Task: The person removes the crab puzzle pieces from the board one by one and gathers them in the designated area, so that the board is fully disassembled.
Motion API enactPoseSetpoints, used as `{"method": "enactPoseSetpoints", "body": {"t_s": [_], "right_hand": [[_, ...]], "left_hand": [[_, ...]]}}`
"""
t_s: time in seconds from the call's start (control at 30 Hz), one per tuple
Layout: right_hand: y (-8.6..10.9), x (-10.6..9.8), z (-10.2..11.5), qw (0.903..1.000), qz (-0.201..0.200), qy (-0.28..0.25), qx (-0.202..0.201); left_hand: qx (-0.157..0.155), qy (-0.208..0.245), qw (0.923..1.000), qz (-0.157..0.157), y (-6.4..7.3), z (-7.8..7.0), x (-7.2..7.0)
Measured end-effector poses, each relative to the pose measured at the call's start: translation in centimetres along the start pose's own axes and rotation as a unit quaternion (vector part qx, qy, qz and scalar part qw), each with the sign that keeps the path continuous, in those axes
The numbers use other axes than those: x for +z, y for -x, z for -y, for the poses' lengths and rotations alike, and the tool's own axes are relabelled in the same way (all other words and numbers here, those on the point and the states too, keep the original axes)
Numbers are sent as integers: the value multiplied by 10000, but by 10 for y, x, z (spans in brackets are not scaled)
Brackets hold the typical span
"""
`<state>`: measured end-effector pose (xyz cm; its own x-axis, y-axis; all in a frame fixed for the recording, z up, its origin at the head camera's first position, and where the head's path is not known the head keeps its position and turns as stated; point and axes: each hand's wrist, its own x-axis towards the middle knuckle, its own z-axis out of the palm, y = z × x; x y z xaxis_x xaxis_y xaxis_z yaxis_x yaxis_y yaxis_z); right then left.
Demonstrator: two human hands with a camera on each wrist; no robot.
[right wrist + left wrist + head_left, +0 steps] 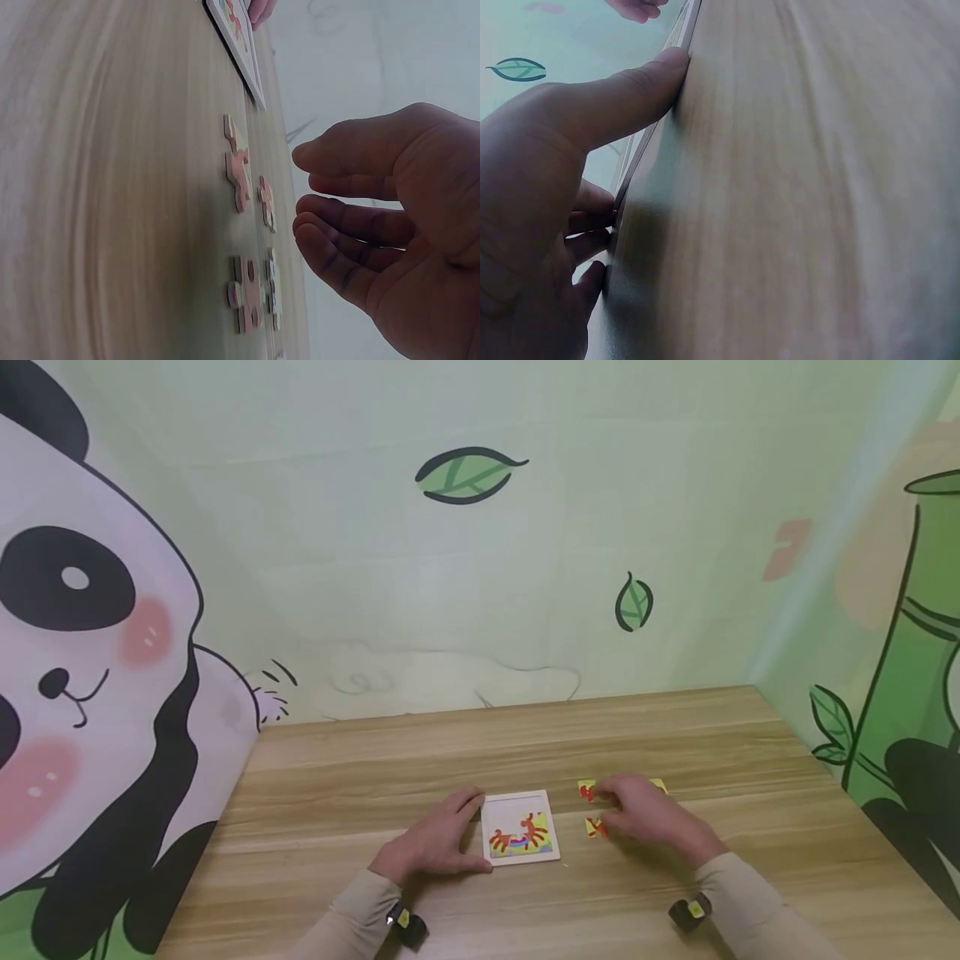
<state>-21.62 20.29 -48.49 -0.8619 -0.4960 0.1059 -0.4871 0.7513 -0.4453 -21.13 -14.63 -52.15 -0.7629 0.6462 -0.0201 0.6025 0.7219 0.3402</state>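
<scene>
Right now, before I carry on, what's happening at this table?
A jigsaw is partway done. A person's left hand holds the puzzle tray at its left side; the right hand hovers over loose pieces on the table, with nothing visible in its grasp. Assembled pieces fill the tray's lower part; most of its upper part is bare.

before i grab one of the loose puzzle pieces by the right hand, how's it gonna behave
The loose puzzle piece is probably stiff: its cut edge shows some thickness and it lies flat. It should be light, being small beside the right hand. With its flat, knobbed shape, it would likely slide across the table rather than roll.
</scene>
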Motion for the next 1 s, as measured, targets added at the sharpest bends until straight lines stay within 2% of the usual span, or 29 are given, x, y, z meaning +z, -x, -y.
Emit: {"method": "enactPoseSetpoints", "body": {"t_s": [0.3, 0.53, 0.67, 0.77, 1.0], "right_hand": [[-5, 4, 9, 10000, 69, 18, 67], [-10, 8, 18, 9995, 120, 234, 160], [-14, 11, 24, 9993, 287, 28, 220], [-18, 14, 27, 9989, 383, -177, 183], [-23, 23, 34, 9988, 359, -275, -165]], "left_hand": [[-49, 12, 10000, 63, 0, 0, 2], [-75, 41, 9999, 76, 0, 1, 2], [-41, 14, 10000, 63, -1, 2, 2], [-7, 26, 10000, 29, -1, 1, 2], [-25, 20, 10000, 27, 0, 1, 3]]}}
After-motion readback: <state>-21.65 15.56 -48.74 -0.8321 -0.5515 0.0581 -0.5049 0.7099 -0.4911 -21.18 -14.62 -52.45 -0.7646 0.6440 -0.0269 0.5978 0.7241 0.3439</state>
